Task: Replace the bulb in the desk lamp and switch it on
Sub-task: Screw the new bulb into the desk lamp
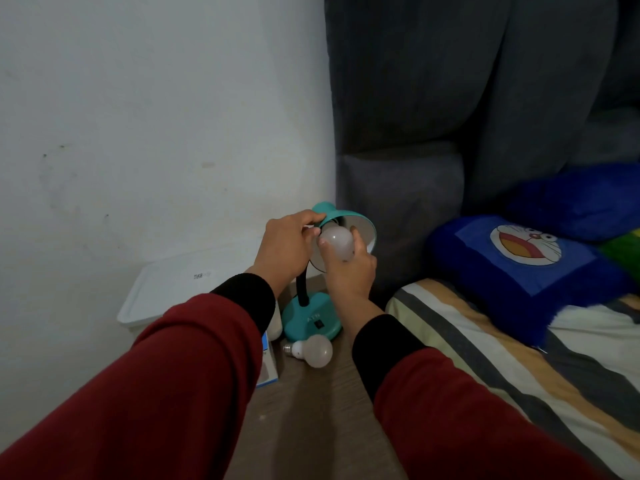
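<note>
A teal desk lamp stands on a brown table, its base [311, 318] carrying a black switch and its shade [349, 220] tilted toward me. My left hand [285, 245] grips the rear edge of the shade. My right hand [348, 271] holds a white bulb [336, 241] from below, fingers curled round it, at the mouth of the shade. The bulb's screw end is hidden inside the shade. A second white bulb [313, 349] lies on its side on the table in front of the lamp base.
A white lidded box [180, 282] sits to the left against the wall. A blue and white carton [268, 365] lies under my left forearm. To the right is a bed with a striped sheet [519, 358], a blue cartoon pillow [526, 265] and a grey headboard [433, 116].
</note>
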Demonstrator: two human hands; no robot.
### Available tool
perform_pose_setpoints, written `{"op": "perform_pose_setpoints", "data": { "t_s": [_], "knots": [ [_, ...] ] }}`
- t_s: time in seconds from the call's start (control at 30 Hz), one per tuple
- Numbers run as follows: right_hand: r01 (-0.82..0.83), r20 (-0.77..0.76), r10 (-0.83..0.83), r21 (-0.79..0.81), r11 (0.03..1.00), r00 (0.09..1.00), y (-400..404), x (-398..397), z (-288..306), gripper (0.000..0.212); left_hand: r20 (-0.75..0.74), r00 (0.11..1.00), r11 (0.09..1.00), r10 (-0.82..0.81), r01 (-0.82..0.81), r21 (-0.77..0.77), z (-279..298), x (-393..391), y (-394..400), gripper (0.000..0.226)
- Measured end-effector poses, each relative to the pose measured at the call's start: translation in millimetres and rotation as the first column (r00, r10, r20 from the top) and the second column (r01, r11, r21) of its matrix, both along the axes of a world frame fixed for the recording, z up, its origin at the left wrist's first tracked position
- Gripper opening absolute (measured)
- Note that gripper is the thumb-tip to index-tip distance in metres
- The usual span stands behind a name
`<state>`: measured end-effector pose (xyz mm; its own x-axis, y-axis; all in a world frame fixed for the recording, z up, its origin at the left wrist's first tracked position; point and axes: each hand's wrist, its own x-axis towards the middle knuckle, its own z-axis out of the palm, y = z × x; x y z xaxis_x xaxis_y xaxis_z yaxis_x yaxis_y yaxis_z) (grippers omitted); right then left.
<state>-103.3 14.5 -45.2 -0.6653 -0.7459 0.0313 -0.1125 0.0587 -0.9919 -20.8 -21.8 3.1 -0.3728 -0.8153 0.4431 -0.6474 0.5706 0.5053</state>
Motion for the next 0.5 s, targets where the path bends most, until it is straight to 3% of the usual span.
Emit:
{"op": "perform_pose_setpoints", "data": {
  "t_s": [0.1, 0.23, 0.4, 0.5],
  "knots": [
    [0.032, 0.02, -0.032, 0.02, 0.999, 0.999, -1.1, 1.1, 0.0, 0.068, -0.008, 1.0, 1.0, -0.003, 0.003, -0.001, 0.6, 0.4, 0.5, 0.03],
    [0.057, 0.252, -0.057, 0.007, 0.998, 0.966, -0.4, 2.9, 1.6, 0.065, -0.02, 1.0, 1.0, -0.008, 0.008, 0.005, -0.2, 0.8, 2.5, 0.03],
    [0.049, 0.19, -0.048, -0.003, 0.999, 0.981, 3.1, 3.2, -3.3, 0.064, -0.031, 0.999, 1.0, -0.01, 0.01, 0.017, 0.0, 0.8, 2.4, 0.029],
    [0.091, 0.275, -0.085, -0.012, 0.996, 0.958, -1.2, 7.2, -4.1, 0.054, -0.034, 0.999, 1.0, -0.011, 0.012, 0.016, 0.2, 0.5, 2.9, 0.029]
  ]
}}
